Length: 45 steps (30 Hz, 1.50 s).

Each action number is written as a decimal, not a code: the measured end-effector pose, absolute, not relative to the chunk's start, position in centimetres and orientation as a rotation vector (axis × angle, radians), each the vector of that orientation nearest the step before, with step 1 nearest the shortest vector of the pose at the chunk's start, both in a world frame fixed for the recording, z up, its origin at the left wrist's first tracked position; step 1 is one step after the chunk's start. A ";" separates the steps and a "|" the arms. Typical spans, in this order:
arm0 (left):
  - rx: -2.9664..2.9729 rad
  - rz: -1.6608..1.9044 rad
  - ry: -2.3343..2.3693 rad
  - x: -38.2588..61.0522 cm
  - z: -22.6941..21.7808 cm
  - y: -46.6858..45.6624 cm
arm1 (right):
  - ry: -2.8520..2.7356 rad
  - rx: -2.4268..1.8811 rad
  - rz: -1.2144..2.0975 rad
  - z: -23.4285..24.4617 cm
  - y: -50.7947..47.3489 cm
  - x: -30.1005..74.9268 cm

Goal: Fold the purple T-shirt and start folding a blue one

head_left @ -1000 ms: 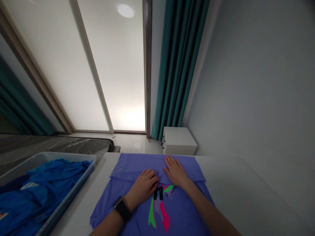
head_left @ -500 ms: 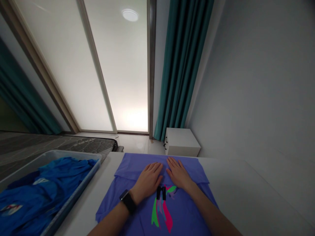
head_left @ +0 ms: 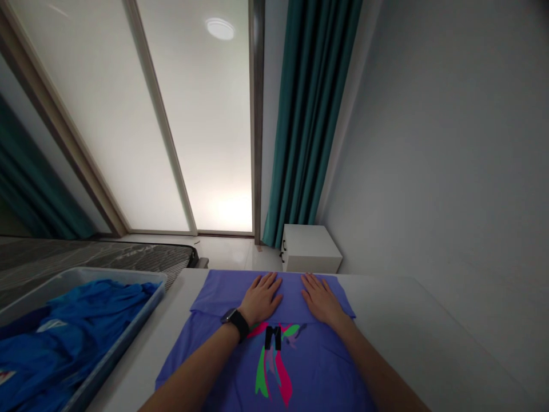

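A purple garment (head_left: 319,366) lies spread on the white table, with a folded-over band across its far end. Its printed design (head_left: 274,360) shows black, green and pink shapes. My left hand (head_left: 261,298), with a dark watch at the wrist, rests flat on the left half of the folded band, fingers pointing away from me. On the right half of that band lies my right hand (head_left: 322,298), palm down with fingers stretched. Neither hand grips the cloth. The garment's near end runs out of view at the bottom.
On the left stands a pale plastic bin (head_left: 128,276) holding blue clothes (head_left: 86,320). The white table (head_left: 407,337) extends right to the wall. Beyond it are a white drawer cabinet (head_left: 313,246), a teal curtain (head_left: 309,126) and frosted sliding doors (head_left: 206,143). A grey mattress (head_left: 141,254) lies at left.
My hands have moved apart across the folded band, the right one going right and the left one slightly forward. More of the print is uncovered. The camera view has shifted slightly.
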<state>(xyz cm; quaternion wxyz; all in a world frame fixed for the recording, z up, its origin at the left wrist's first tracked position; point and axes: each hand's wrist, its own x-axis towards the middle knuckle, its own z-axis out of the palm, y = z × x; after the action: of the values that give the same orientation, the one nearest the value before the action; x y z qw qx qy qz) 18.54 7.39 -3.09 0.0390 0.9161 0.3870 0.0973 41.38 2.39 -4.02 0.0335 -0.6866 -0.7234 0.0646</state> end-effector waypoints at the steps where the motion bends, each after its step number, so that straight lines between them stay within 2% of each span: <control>1: 2.798 0.283 1.218 18.0 -3.1 7.6 | -2.213 -2.136 0.204 -4.1 2.4 42.0; 11: 2.665 0.186 1.587 10.5 -3.5 9.5 | -2.147 -2.241 0.147 -5.2 2.4 44.1; 18: 2.564 0.141 1.818 9.3 -3.1 9.2 | -2.094 -2.281 0.107 -5.6 2.4 44.3; 24: 2.581 0.144 1.817 9.4 -2.7 9.1 | -2.115 -2.317 0.062 -4.6 2.1 43.9; 28: 2.688 0.283 1.693 10.3 -2.6 8.5 | -2.174 -2.201 -0.066 -3.2 1.5 41.5; 34: 2.832 0.343 1.271 13.1 -2.4 6.3 | -2.287 -2.045 0.179 -3.1 0.7 37.2; 40: 2.745 0.265 1.438 9.4 -3.5 7.0 | -2.246 -2.122 0.197 -3.8 -0.4 39.5; 45: 2.774 0.276 1.459 7.4 -4.4 7.4 | -2.075 -2.345 0.153 -4.6 -0.2 42.6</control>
<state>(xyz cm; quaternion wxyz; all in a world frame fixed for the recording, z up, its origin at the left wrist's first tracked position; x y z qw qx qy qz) 7.40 7.43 -4.39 -0.0023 0.8816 0.4638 0.0878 42.56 -0.24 -4.56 0.0032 -0.7480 -0.6619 0.0487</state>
